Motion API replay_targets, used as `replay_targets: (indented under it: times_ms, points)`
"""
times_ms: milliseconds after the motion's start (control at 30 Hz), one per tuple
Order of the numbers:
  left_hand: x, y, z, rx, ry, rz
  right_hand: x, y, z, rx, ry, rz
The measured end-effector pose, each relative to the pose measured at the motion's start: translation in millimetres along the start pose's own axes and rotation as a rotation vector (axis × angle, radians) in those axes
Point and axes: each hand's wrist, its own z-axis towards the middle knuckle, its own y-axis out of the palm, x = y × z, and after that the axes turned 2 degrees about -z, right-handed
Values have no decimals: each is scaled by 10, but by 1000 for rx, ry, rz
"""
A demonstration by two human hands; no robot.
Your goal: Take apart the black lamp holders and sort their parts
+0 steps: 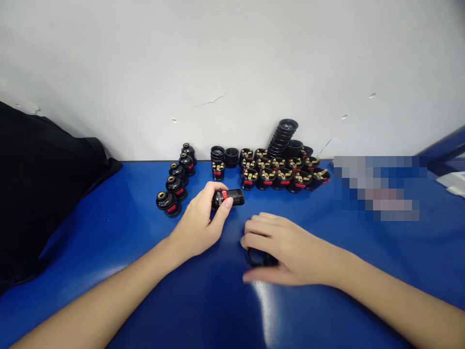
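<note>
My left hand [201, 220] is closed around a black electrical plug [235, 197] with a red tab, lying sideways with its narrower end to the right. Close by on the right, my right hand [272, 247] is curled over a dark round cap [259, 258], mostly hidden under the fingers and blurred by motion. The two hands are apart. Left of my left hand, several black plugs with brass-ringed tops [168, 203] stand in a slanting row. Beyond the hands, open plug bodies [267, 178] with brass contacts and red tabs stand grouped.
Leaning by the wall [218, 72] is a stack of black rings [282, 137]; shorter ring stacks [217, 153] stand to its left. Black cloth [47, 184] covers the left side of the blue table [203, 300]. A pixelated patch hides the right side, with a white object [454, 183] beyond.
</note>
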Motion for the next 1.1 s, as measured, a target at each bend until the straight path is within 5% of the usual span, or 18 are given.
replay_targets:
  times_ms: [200, 733, 867, 967, 1100]
  points:
    - [-2, 0, 7, 15, -19, 15, 25, 131, -7, 54, 142, -287]
    - [-7, 6, 14, 43, -94, 19, 56, -225, 188, 465, 613, 499]
    - [2, 11, 18, 30, -96, 7, 171, -348, 277, 520, 639, 615]
    - [12, 11, 19, 12, -96, -4, 292, -446, 387, 547, 575, 513]
    - [14, 2, 13, -17, -92, -10, 541, -561, 607, 514, 391, -38]
